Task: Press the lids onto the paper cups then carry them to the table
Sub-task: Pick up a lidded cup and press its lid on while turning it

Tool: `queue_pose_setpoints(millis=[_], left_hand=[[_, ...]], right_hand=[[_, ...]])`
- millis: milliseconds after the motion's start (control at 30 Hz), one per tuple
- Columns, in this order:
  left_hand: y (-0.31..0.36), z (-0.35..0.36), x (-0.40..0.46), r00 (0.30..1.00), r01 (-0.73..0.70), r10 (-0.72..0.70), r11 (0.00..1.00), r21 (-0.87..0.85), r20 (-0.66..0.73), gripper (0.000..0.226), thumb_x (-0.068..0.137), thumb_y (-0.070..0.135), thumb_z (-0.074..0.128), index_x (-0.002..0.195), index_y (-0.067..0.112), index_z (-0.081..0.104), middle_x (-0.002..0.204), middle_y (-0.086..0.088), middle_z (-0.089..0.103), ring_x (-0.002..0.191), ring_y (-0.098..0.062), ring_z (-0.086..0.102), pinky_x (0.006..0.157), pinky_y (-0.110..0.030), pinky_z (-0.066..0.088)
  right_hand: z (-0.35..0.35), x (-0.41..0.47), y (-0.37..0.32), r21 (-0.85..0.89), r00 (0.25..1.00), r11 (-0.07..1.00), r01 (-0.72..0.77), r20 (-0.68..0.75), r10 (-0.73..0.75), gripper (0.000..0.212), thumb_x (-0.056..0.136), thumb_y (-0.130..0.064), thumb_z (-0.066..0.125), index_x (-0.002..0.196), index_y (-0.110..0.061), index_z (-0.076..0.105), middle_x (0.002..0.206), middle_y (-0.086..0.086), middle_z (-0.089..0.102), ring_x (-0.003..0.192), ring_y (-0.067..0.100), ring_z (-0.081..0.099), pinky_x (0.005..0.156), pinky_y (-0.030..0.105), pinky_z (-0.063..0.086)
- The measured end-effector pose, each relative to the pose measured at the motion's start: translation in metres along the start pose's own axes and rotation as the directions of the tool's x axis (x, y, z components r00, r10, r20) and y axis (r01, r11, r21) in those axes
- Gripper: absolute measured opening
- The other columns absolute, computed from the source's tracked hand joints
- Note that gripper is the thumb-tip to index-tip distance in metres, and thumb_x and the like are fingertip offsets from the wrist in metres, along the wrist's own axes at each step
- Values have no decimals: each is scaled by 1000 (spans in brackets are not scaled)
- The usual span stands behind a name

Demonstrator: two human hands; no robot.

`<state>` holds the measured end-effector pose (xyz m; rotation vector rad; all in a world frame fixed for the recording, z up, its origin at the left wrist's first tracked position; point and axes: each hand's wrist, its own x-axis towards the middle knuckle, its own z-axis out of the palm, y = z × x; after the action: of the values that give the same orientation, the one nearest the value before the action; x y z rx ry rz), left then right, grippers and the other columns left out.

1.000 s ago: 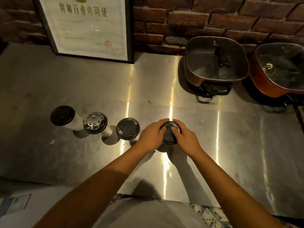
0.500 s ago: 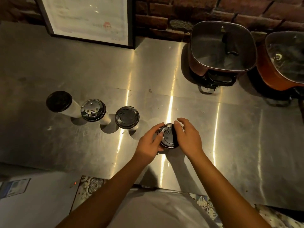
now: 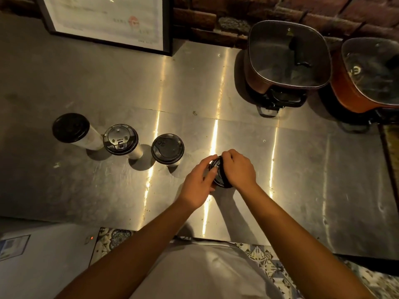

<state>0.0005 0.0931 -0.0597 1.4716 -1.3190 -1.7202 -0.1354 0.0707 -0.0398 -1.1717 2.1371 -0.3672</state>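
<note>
Four white paper cups with black lids stand in a row on the steel counter. The fourth cup's black lid shows between my two hands at the row's right end. My left hand grips the cup and lid from the left, thumb on the lid's edge. My right hand curls over the lid's right and far rim. The cup body is mostly hidden under my hands. Left of it stand the third cup, the second cup and the first cup, each lidded and untouched.
Two red square electric pots with glass lids sit at the back right, one nearer, one at the edge. A framed certificate leans on the brick wall at the back left. The counter's front edge is close to my body.
My hands and the fourth cup stay in place while the fingers shift around the lid's rim; the right hand has closed further over it. The view has tilted downward.
</note>
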Motion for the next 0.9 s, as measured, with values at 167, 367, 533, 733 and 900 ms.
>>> queue_pose_setpoints(millis=[167, 367, 533, 733, 900], left_hand=[[-10, 4, 3, 1000, -10, 11, 1000, 28, -27, 41, 107, 38, 47, 148, 40, 45, 140, -4, 59, 119, -30, 66, 81, -30, 63], [-13, 4, 3, 998, -53, 54, 997, 54, -17, 43, 97, 61, 44, 140, 58, 45, 140, 4, 59, 126, -19, 62, 100, -50, 56], [-9, 2, 3, 1000, -26, 25, 999, 41, 11, 36, 95, 63, 46, 130, 69, 45, 142, 3, 57, 126, -21, 62, 98, -52, 57], [-2, 3, -4, 1000, -22, 21, 999, 45, 8, 36, 106, 45, 44, 135, 65, 43, 144, 2, 55, 129, -20, 59, 98, -48, 58], [1, 2, -6, 999, -6, 6, 1000, -7, -46, 36, 105, 39, 51, 134, 60, 50, 138, 3, 62, 122, -25, 65, 96, -47, 59]], right_hand=[[8, 0, -2, 20, 998, 1000, -4, -62, 5, 35, 104, -30, 37, 96, -11, 65, 91, 8, 69, 82, 27, 62, 78, 39, 52], [15, 1, 3, -76, 985, 996, 47, -163, -59, 36, 105, -29, 37, 96, -10, 66, 87, 9, 68, 75, 26, 60, 66, 33, 42], [16, 2, 4, -49, 985, 997, 65, -156, -72, 36, 104, -32, 37, 94, -11, 65, 85, 9, 68, 75, 27, 62, 66, 33, 45], [11, 0, 4, -32, 989, 997, 76, -125, -79, 35, 104, -32, 37, 97, -12, 64, 93, 11, 71, 78, 25, 61, 68, 33, 45], [1, -6, 12, 139, 984, 976, 169, -70, -161, 42, 105, -43, 46, 141, -22, 54, 148, 5, 51, 128, 25, 55, 104, 40, 47]])
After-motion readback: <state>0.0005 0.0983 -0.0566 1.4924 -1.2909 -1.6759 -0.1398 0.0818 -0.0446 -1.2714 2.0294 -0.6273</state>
